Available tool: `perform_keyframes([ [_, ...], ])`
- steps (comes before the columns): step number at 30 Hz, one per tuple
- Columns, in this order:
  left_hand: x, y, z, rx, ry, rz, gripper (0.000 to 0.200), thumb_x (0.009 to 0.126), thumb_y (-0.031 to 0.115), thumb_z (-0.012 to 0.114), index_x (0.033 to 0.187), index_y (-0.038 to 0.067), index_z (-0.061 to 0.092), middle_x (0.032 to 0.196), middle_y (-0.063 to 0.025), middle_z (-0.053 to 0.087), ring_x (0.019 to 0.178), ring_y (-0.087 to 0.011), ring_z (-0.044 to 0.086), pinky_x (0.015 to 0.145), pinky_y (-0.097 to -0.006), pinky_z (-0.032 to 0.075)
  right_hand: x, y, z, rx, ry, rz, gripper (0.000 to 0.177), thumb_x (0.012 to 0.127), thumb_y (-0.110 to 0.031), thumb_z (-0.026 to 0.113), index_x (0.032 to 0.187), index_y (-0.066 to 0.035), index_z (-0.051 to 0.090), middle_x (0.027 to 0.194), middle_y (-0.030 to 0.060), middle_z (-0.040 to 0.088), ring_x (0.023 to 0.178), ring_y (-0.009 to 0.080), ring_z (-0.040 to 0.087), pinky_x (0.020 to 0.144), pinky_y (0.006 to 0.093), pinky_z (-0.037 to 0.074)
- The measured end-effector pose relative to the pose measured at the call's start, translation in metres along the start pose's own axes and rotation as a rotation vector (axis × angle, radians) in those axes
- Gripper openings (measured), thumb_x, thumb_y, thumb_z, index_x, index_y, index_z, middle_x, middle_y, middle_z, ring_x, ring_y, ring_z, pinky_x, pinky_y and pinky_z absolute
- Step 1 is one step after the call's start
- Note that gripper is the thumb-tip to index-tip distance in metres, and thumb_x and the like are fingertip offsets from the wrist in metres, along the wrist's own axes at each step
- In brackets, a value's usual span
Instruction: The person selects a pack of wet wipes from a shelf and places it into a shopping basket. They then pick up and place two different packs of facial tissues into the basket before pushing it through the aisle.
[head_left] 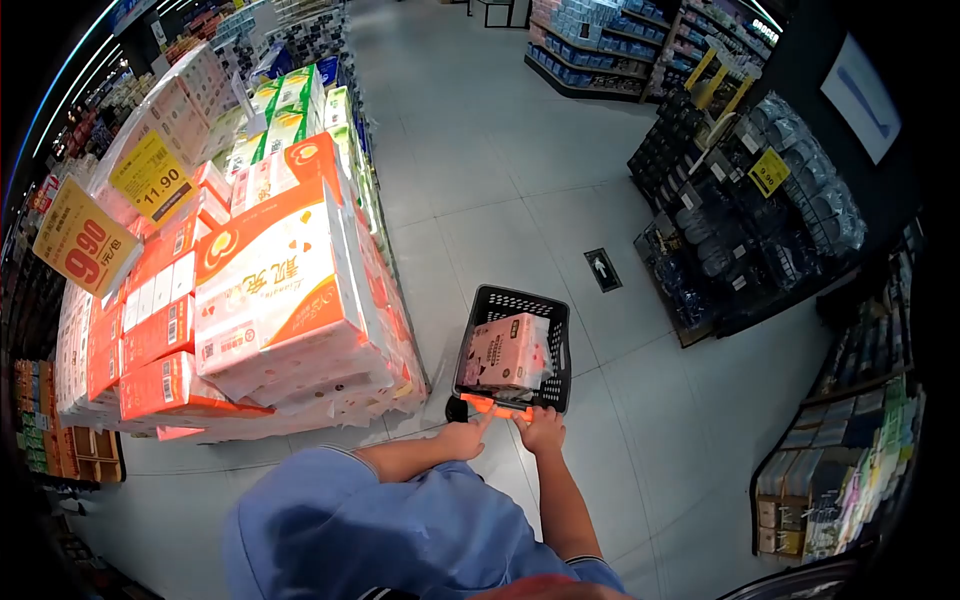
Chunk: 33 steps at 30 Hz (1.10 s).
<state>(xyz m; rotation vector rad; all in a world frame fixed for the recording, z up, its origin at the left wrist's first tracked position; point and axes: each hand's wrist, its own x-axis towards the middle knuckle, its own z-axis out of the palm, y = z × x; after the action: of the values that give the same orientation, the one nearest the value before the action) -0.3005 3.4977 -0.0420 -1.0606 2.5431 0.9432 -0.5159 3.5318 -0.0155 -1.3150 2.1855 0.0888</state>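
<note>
A black shopping basket (563,350) with perforated sides stands in front of me, its orange handle (497,407) on the side closest to my body. Inside lies a pink pack of tissues (505,350) in clear wrap. My right hand (541,430) is closed around the right part of the handle. At the handle's left part is my left hand (465,437), its fingers curled against it and partly hidden. A black wheel (456,408) shows beside the basket's near left corner.
To the left rises a large stack of orange and white tissue packs (285,290) with a yellow price sign (152,178). A dark display rack (740,220) stands at the right. Shelves (840,470) line the lower right. Grey tiled floor (470,190) runs ahead, with a floor arrow sign (603,270).
</note>
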Motion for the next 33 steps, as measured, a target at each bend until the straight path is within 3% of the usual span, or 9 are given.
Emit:
perform_keyframes([
  [2, 0.017, -0.012, -0.013, 0.003, 0.037, 0.031, 0.096, 0.084, 0.028, 0.059, 0.156, 0.009, -0.002, 0.095, -0.0246, 0.063, 0.075, -0.0382, 0.067, 0.064, -0.05, 0.053, 0.01, -0.001, -0.003, -0.006, -0.001, -0.009, 0.076, 0.087, -0.073, 0.044, 0.134, -0.015, 0.055, 0.144, 0.0158, 0.043, 0.135, 0.0367, 0.037, 0.107, 0.0512, 0.035],
  [7, 0.033, -0.01, -0.072, 0.001, -0.145, 0.002, 0.093, 0.084, 0.027, 0.058, 0.157, 0.018, 0.002, 0.098, -0.0255, 0.065, 0.07, -0.0359, 0.068, 0.058, -0.0482, 0.053, 0.046, -0.007, -0.027, -0.06, -0.073, -0.021, 0.076, 0.089, -0.072, 0.044, 0.135, -0.012, 0.053, 0.143, 0.0196, 0.043, 0.134, 0.0399, 0.039, 0.108, 0.0513, 0.036],
  [8, 0.037, -0.015, -0.075, -0.051, -0.103, 0.009, 0.09, 0.085, 0.029, 0.058, 0.157, 0.023, 0.006, 0.09, -0.0234, 0.067, 0.067, -0.0352, 0.068, 0.057, -0.0487, 0.052, 0.053, -0.009, -0.028, -0.071, -0.077, -0.031, 0.076, 0.089, -0.072, 0.044, 0.135, -0.012, 0.053, 0.143, 0.0196, 0.043, 0.134, 0.0399, 0.039, 0.108, 0.0513, 0.036],
  [12, 0.061, -0.027, -0.091, -0.138, -0.051, 0.001, 0.088, 0.086, 0.032, 0.059, 0.157, 0.022, 0.008, 0.08, -0.0197, 0.067, 0.067, -0.0349, 0.067, 0.056, -0.0485, 0.051, 0.086, -0.009, -0.024, -0.074, -0.027, -0.063, 0.073, 0.088, -0.07, 0.048, 0.137, -0.015, 0.051, 0.142, 0.0172, 0.043, 0.136, 0.0371, 0.036, 0.109, 0.0499, 0.034],
  [14, 0.068, -0.02, -0.117, -0.116, -0.119, -0.038, 0.087, 0.086, 0.028, 0.056, 0.157, 0.021, 0.007, 0.084, -0.0178, 0.068, 0.071, -0.036, 0.066, 0.061, -0.0481, 0.05, 0.098, -0.012, -0.033, -0.042, 0.033, -0.086, 0.068, 0.088, -0.066, 0.052, 0.135, -0.016, 0.053, 0.144, 0.018, 0.042, 0.134, 0.0379, 0.038, 0.11, 0.0493, 0.033],
  [21, 0.107, -0.028, -0.137, -0.192, -0.063, -0.141, 0.086, 0.086, 0.03, 0.056, 0.157, 0.022, 0.007, 0.088, -0.019, 0.069, 0.075, -0.0381, 0.067, 0.065, -0.0504, 0.051, 0.154, -0.019, -0.069, -0.047, 0.026, -0.149, 0.064, 0.09, -0.063, 0.051, 0.129, -0.013, 0.058, 0.138, 0.0214, 0.048, 0.125, 0.0425, 0.045, 0.106, 0.0501, 0.038],
  [29, 0.178, -0.025, -0.163, -0.273, 0.015, -0.304, 0.086, 0.086, 0.036, 0.059, 0.157, 0.02, 0.012, 0.103, -0.0165, 0.069, 0.092, -0.0357, 0.067, 0.078, -0.0481, 0.053, 0.215, -0.022, -0.099, -0.019, 0.073, -0.187, 0.063, 0.089, -0.066, 0.05, 0.126, -0.016, 0.06, 0.138, 0.0193, 0.049, 0.123, 0.0444, 0.046, 0.101, 0.0545, 0.041],
  [31, 0.201, -0.028, -0.166, -0.331, 0.097, -0.341, 0.088, 0.086, 0.039, 0.059, 0.157, 0.021, 0.009, 0.1, -0.0216, 0.069, 0.091, -0.0406, 0.066, 0.076, -0.0498, 0.052, 0.232, -0.025, -0.108, -0.038, 0.113, -0.215, 0.063, 0.089, -0.066, 0.05, 0.125, -0.016, 0.061, 0.138, 0.0186, 0.049, 0.123, 0.0436, 0.047, 0.1, 0.0558, 0.04],
  [33, 0.217, -0.03, -0.169, -0.298, 0.143, -0.363, 0.088, 0.084, 0.038, 0.061, 0.157, 0.02, 0.014, 0.102, -0.0158, 0.07, 0.09, -0.0356, 0.067, 0.078, -0.0481, 0.053, 0.255, -0.026, -0.116, -0.043, 0.121, -0.231, 0.065, 0.088, -0.068, 0.05, 0.125, -0.015, 0.061, 0.136, 0.0175, 0.049, 0.124, 0.0428, 0.046, 0.1, 0.0584, 0.038],
])
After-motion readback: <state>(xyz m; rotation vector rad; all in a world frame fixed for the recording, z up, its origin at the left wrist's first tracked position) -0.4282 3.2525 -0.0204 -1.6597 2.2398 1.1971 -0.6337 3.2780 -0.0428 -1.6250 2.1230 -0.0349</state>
